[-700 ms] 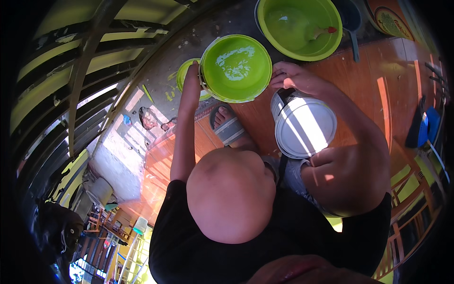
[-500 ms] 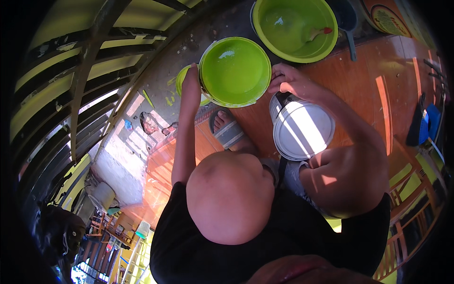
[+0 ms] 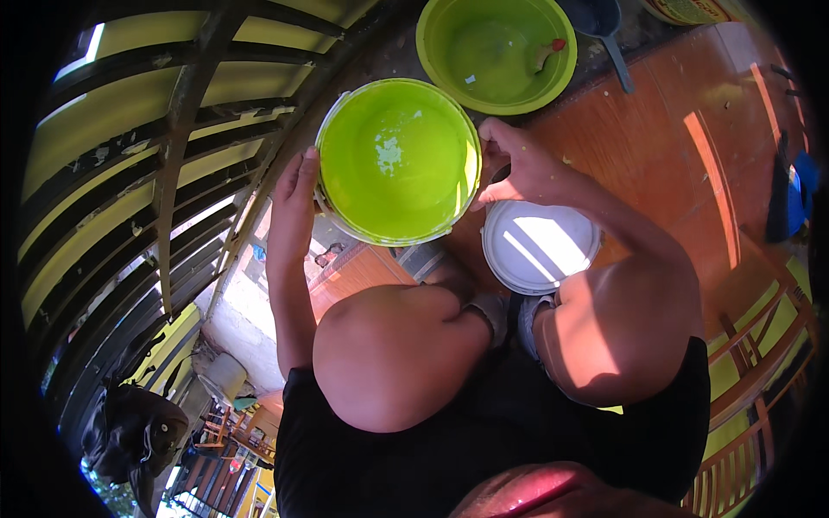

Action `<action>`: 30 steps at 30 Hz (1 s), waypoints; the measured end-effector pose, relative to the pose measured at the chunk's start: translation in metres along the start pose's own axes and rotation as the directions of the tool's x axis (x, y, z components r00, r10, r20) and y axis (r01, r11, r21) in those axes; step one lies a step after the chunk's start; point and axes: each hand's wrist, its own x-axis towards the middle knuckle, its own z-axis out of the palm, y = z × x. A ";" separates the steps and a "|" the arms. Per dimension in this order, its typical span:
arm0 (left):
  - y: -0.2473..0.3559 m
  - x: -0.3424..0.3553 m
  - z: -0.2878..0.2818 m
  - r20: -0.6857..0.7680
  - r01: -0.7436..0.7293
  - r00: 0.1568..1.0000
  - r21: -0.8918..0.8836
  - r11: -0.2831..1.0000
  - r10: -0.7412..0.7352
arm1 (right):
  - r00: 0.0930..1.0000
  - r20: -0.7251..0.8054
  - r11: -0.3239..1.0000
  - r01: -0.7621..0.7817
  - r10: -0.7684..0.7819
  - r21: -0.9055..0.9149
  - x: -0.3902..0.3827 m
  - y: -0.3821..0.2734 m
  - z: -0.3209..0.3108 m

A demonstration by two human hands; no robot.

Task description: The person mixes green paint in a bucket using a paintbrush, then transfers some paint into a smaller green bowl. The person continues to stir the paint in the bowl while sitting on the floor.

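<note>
Reddish-brown floor (image 3: 639, 129) below, and here's the green bucket (image 3: 350, 181), held just short of the green basin (image 3: 436, 53)! Left grip (image 3: 295, 183) clasps one side, right grip (image 3: 516, 168) the other; uneven lifting could slop out any liquid.

1. And here's the bucket (image 3: 389, 243), round and wide-mouthed, green smeared over its paler rim!
2. Inside, it's bright lime green all round, a broken whitish patch showing near the middle, a sunlit streak running down the right wall.
3. The mouth faces up, the bucket held between the left hand (image 3: 295, 186) at one side and the right hand (image 3: 511, 164) opposite.
</note>
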 end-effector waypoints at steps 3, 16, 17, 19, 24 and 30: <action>0.009 -0.001 0.002 0.034 0.008 0.999 0.028 1.000 -0.009 | 0.998 0.016 0.998 0.062 -0.062 -0.024 0.004 -0.003 -0.004; 0.088 0.015 0.004 0.078 0.159 0.979 0.274 0.949 -0.187 | 0.979 -0.122 0.946 0.189 -0.162 0.264 -0.005 0.028 -0.005; 0.089 0.014 0.006 0.103 0.126 0.983 0.235 0.964 -0.154 | 0.976 -0.136 0.922 0.204 -0.167 0.329 -0.001 0.030 -0.004; 0.098 0.020 0.004 0.115 0.144 0.978 0.219 0.965 -0.172 | 0.974 -0.143 0.901 0.216 -0.173 0.377 0.003 0.035 -0.004; 0.117 0.035 0.004 0.205 0.245 0.935 0.217 0.945 -0.289 | 0.956 -0.178 0.871 0.288 -0.235 0.398 0.003 0.045 -0.010; 0.119 0.038 0.022 0.298 0.218 0.905 0.284 0.934 -0.302 | 0.973 -0.195 0.896 0.193 -0.122 0.400 0.000 0.056 -0.015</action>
